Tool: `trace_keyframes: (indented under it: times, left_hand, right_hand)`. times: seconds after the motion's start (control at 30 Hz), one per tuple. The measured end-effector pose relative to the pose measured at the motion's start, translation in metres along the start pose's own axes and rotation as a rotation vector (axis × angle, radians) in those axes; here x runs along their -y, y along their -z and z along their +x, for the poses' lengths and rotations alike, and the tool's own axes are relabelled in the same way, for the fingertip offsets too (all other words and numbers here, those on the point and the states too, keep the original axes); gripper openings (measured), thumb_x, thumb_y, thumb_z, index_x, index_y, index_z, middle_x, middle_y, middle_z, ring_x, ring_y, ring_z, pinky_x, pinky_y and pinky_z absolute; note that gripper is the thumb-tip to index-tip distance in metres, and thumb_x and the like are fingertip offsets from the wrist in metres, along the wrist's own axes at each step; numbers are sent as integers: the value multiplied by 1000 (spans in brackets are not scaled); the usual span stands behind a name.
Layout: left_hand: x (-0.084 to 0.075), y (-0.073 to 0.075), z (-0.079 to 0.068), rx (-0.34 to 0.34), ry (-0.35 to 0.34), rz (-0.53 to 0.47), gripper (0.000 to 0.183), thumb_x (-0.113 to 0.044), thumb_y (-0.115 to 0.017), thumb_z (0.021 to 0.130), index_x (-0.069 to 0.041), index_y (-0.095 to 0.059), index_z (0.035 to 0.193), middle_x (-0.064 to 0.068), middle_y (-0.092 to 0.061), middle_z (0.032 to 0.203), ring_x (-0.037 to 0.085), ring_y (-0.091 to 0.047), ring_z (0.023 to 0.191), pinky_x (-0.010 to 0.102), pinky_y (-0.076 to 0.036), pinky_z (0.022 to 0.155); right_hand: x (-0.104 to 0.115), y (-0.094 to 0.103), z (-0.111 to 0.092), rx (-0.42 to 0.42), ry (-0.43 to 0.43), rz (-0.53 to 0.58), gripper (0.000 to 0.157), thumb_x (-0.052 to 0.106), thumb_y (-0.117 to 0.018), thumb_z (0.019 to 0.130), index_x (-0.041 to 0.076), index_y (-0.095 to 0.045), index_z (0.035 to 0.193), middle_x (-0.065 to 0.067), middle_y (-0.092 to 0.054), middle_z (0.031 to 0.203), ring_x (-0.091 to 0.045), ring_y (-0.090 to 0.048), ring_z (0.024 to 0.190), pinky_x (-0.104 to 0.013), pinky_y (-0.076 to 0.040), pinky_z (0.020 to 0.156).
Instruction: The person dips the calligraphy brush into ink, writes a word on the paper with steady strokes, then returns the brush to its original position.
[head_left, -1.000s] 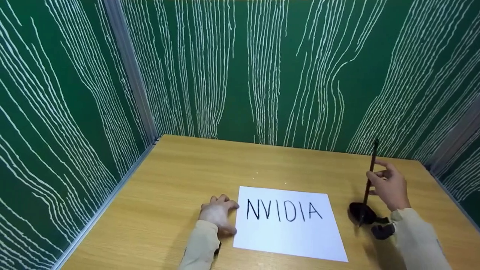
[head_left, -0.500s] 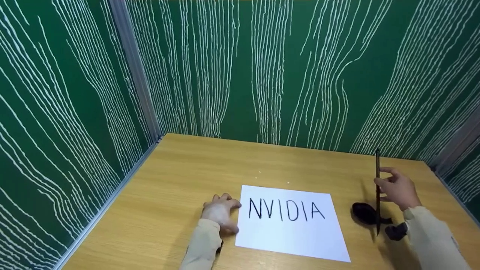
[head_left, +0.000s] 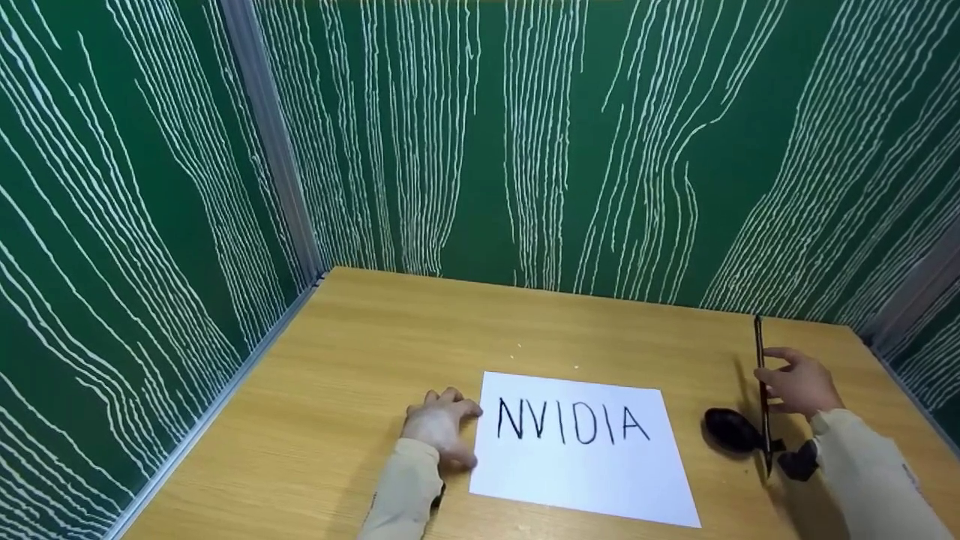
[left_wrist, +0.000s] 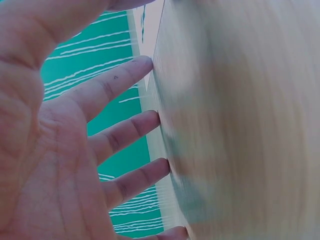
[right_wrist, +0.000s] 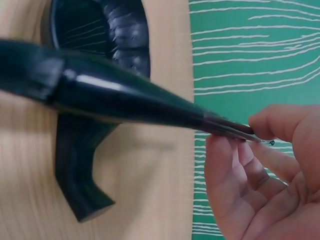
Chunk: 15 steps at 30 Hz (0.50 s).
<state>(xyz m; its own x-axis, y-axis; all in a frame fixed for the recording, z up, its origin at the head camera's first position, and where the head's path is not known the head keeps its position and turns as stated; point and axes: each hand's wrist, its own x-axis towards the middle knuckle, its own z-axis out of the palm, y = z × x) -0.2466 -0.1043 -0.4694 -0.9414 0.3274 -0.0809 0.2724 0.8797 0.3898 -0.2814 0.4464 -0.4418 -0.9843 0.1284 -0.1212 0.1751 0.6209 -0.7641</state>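
Observation:
My right hand [head_left: 804, 384] pinches the slim dark shaft of a calligraphy brush [head_left: 763, 409], held nearly upright with its tip downward. In the right wrist view the brush's thick black lower part [right_wrist: 130, 95] crosses in front of a glossy black ink dish [right_wrist: 135, 30] with a bent handle [right_wrist: 80, 165]. From the head, the ink dish [head_left: 729, 430] lies just left of the brush, which overlaps its handle. A white sheet of paper [head_left: 577, 480] bears the black letters NVIDIA. My left hand [head_left: 439, 426] spreads its fingers at the paper's left edge, fingertips [left_wrist: 145, 62] touching down.
The wooden table [head_left: 360, 352] backs onto a green wall [head_left: 480, 150] with white wavy lines. Another green panel [head_left: 97, 262] borders it at the left. Small white specks lie behind the paper. A dark device [head_left: 799, 461] sits at my right wrist.
My right hand has moved the brush from over the ink dish to the right and nearer to me, lowering it slightly. The left hand and the paper keep their places.

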Motion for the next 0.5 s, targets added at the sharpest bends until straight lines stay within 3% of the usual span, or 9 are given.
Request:
trace_keyframes:
  times: [0.2, 0.5]
  left_hand:
    - [2, 1, 0, -10, -9, 31, 77, -28, -92, 60, -22, -71, 133, 8, -61, 138, 32, -54, 120, 56, -48, 88]
    - [0, 0, 1, -14, -14, 34, 77, -30, -93, 60, -23, -71, 134, 8, -61, 138, 32, -54, 119, 55, -48, 88]
  right_hand:
    - [-11, -3, 11, 29, -11, -27, 73, 22, -57, 104, -10, -22, 160, -33, -57, 120, -18, -67, 81, -41, -64, 70]
    - [-23, -4, 17, 61, -18, -81, 74, 23, -58, 104, -11, -22, 159, -25, -62, 109, -19, -64, 74, -41, -60, 67]
